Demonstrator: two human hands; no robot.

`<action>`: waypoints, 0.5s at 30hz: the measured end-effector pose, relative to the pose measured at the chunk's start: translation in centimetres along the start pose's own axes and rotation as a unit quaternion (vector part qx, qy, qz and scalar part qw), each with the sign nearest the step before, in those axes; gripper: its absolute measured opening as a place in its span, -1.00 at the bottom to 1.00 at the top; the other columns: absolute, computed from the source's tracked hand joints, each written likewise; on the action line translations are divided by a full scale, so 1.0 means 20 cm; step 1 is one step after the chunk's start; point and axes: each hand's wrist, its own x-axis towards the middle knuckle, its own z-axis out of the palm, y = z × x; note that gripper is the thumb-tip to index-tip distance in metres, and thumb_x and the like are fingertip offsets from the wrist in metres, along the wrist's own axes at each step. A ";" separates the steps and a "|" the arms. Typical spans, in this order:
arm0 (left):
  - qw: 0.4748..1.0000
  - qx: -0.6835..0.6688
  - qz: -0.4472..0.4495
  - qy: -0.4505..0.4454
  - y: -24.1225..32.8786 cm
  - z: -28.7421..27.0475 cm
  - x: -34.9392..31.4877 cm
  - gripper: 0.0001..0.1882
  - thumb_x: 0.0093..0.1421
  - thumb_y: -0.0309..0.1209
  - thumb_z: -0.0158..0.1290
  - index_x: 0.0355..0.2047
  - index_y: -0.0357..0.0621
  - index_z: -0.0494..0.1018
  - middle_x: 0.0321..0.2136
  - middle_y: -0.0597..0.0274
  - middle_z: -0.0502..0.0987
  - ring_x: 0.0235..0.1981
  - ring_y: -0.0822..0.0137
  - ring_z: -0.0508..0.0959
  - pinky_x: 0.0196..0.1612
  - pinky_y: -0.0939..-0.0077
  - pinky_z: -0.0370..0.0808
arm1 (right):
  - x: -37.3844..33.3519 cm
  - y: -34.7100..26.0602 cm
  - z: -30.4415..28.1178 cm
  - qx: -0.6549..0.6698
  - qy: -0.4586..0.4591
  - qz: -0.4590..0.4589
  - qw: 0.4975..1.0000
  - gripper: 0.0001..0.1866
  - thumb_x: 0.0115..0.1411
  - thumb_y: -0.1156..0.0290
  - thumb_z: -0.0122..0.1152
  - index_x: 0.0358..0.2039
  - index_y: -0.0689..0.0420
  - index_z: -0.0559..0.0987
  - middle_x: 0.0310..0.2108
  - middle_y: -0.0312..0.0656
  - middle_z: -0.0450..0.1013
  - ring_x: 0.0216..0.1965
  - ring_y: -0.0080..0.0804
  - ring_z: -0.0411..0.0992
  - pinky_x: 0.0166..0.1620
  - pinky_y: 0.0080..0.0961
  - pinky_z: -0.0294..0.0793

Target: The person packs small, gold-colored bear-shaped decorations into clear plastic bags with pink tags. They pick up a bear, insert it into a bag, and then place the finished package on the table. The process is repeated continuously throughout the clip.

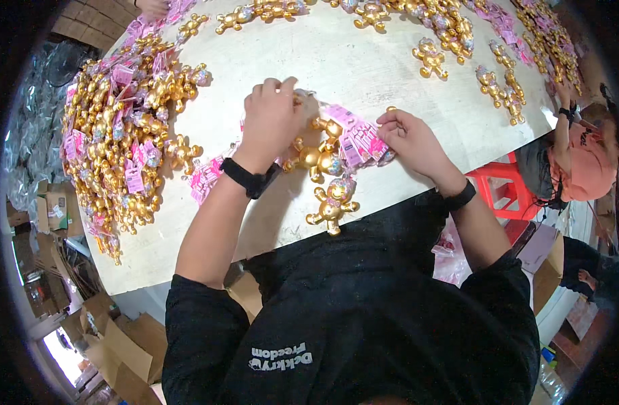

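My left hand [272,115] is closed, its fingers bent over a gold, clear-wrapped figure that is mostly hidden. Beside it on the table lie shiny gold bear-shaped figures [314,159], with pink printed cards [358,138] fanned out to their right. My right hand [410,140] pinches at the right edge of those cards; a small gold bit shows above its fingertips, and what it holds is unclear. Nearer my body, a single gold figure [333,206] lies face up. More pink cards [203,179] stick out by my left forearm.
A large heap of gold figures with pink cards [124,145] covers the table's left side. Other piles [451,27] lie along the far side. At the right are a red stool [501,189] and a person in an orange top [589,158]. Cardboard boxes [124,351] stand lower left.
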 end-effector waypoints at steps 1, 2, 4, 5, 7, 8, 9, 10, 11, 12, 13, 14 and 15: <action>0.998 -0.011 0.046 0.028 0.02 0.01 -0.01 -0.49 0.13 -0.32 0.26 0.10 -0.12 0.50 -0.04 0.02 0.51 0.03 -0.05 0.50 0.10 0.07 0.45 | -0.02 0.00 0.01 0.009 -0.004 -0.021 1.000 -0.66 0.26 0.48 0.31 0.01 0.30 0.50 -0.21 -0.23 0.49 -0.24 -0.57 0.51 -0.20 -0.58 0.58; 0.994 -0.022 0.093 0.056 0.06 0.01 -0.02 -0.48 0.12 -0.31 0.26 0.11 -0.11 0.49 -0.04 0.03 0.51 0.04 -0.04 0.49 0.11 0.07 0.44 | -0.04 -0.01 0.02 0.018 -0.009 -0.042 0.999 -0.63 0.24 0.49 0.34 0.02 0.30 0.49 -0.19 -0.22 0.49 -0.23 -0.57 0.51 -0.18 -0.58 0.58; 0.982 -0.047 0.174 0.060 0.17 -0.02 -0.05 -0.43 0.06 -0.27 0.32 0.11 -0.08 0.49 -0.02 0.05 0.50 0.07 -0.02 0.46 0.16 0.12 0.39 | -0.06 0.03 0.02 0.089 -0.023 -0.042 0.995 -0.51 0.16 0.51 0.44 0.07 0.28 0.46 -0.14 -0.16 0.48 -0.20 -0.51 0.51 -0.13 -0.55 0.59; 0.974 -0.098 0.201 0.026 0.22 0.00 -0.06 -0.43 0.05 -0.27 0.32 0.09 -0.07 0.50 -0.02 0.05 0.49 0.07 -0.01 0.46 0.16 0.13 0.39 | -0.07 0.04 0.03 0.048 0.005 -0.071 0.996 -0.50 0.15 0.51 0.44 0.07 0.28 0.45 -0.14 -0.15 0.48 -0.19 -0.46 0.52 -0.10 -0.53 0.59; 0.948 -0.198 0.248 -0.039 0.28 0.04 -0.07 -0.44 0.04 -0.28 0.34 0.07 -0.06 0.52 -0.02 0.05 0.48 0.05 -0.01 0.46 0.16 0.16 0.39 | -0.09 0.06 0.07 -0.035 0.056 -0.129 0.989 -0.50 0.13 0.53 0.43 0.06 0.29 0.45 -0.15 -0.11 0.48 -0.18 -0.35 0.54 -0.04 -0.49 0.58; 0.949 -0.179 0.253 -0.054 0.29 0.07 -0.08 -0.44 0.03 -0.28 0.34 0.07 -0.06 0.52 -0.03 0.05 0.49 0.03 -0.02 0.46 0.14 0.15 0.40 | -0.10 0.06 0.12 -0.134 0.160 -0.242 0.947 -0.58 0.10 0.54 0.44 -0.03 0.27 0.51 -0.20 -0.02 0.49 -0.20 -0.14 0.55 -0.07 -0.36 0.57; 0.951 -0.157 0.258 -0.069 0.29 0.09 -0.08 -0.43 0.02 -0.28 0.35 0.07 -0.06 0.52 -0.05 0.06 0.50 0.01 -0.02 0.47 0.12 0.15 0.41 | -0.13 0.04 0.12 -0.193 0.142 -0.267 0.934 -0.62 0.10 0.52 0.45 -0.07 0.26 0.53 -0.23 -0.02 0.49 -0.20 -0.10 0.54 -0.09 -0.34 0.55; 0.952 -0.135 0.262 -0.084 0.29 0.11 -0.08 -0.42 0.01 -0.29 0.35 0.07 -0.07 0.52 -0.07 0.07 0.51 -0.01 -0.02 0.48 0.11 0.14 0.43 | -0.16 0.02 0.12 -0.250 0.123 -0.290 0.915 -0.65 0.10 0.50 0.45 -0.11 0.25 0.55 -0.27 -0.02 0.50 -0.21 -0.06 0.53 -0.11 -0.32 0.54; 0.952 -0.143 0.251 -0.099 0.28 0.12 -0.08 -0.42 0.00 -0.30 0.36 0.08 -0.07 0.52 -0.09 0.07 0.51 -0.02 -0.01 0.48 0.09 0.15 0.44 | -0.18 0.01 0.12 -0.307 0.104 -0.313 0.893 -0.69 0.10 0.48 0.45 -0.16 0.23 0.57 -0.30 -0.02 0.50 -0.22 -0.03 0.52 -0.14 -0.29 0.53; 0.951 -0.152 0.242 -0.115 0.28 0.13 -0.05 -0.41 0.00 -0.31 0.36 0.08 -0.08 0.52 -0.10 0.08 0.52 -0.04 -0.01 0.49 0.08 0.15 0.45 | -0.20 0.01 0.13 -0.322 0.059 -0.303 0.895 -0.71 0.14 0.31 0.46 -0.21 0.18 0.61 -0.41 -0.07 0.51 -0.30 -0.06 0.52 -0.27 -0.24 0.49; 0.950 -0.162 0.233 -0.131 0.28 0.13 -0.03 -0.40 0.00 -0.31 0.36 0.09 -0.09 0.51 -0.12 0.09 0.53 -0.05 0.00 0.49 0.06 0.15 0.46 | -0.21 0.02 0.15 -0.323 0.042 -0.242 0.914 -0.69 0.15 0.27 0.45 -0.20 0.18 0.62 -0.42 -0.09 0.52 -0.33 -0.07 0.53 -0.29 -0.23 0.50; 0.952 -0.148 0.231 -0.136 0.27 0.11 -0.01 -0.42 0.00 -0.31 0.36 0.08 -0.10 0.53 -0.16 0.11 0.55 -0.06 0.05 0.49 0.05 0.18 0.47 | -0.21 0.02 0.16 -0.322 0.024 -0.179 0.930 -0.68 0.16 0.22 0.43 -0.20 0.17 0.62 -0.43 -0.10 0.52 -0.36 -0.08 0.53 -0.30 -0.23 0.50; 0.953 -0.141 0.231 -0.136 0.27 0.12 -0.01 -0.42 0.00 -0.31 0.35 0.07 -0.10 0.53 -0.16 0.11 0.55 -0.07 0.05 0.50 0.05 0.19 0.47 | -0.21 0.02 0.17 -0.320 0.006 -0.115 0.940 -0.66 0.17 0.18 0.42 -0.19 0.16 0.62 -0.44 -0.12 0.53 -0.38 -0.09 0.54 -0.31 -0.22 0.51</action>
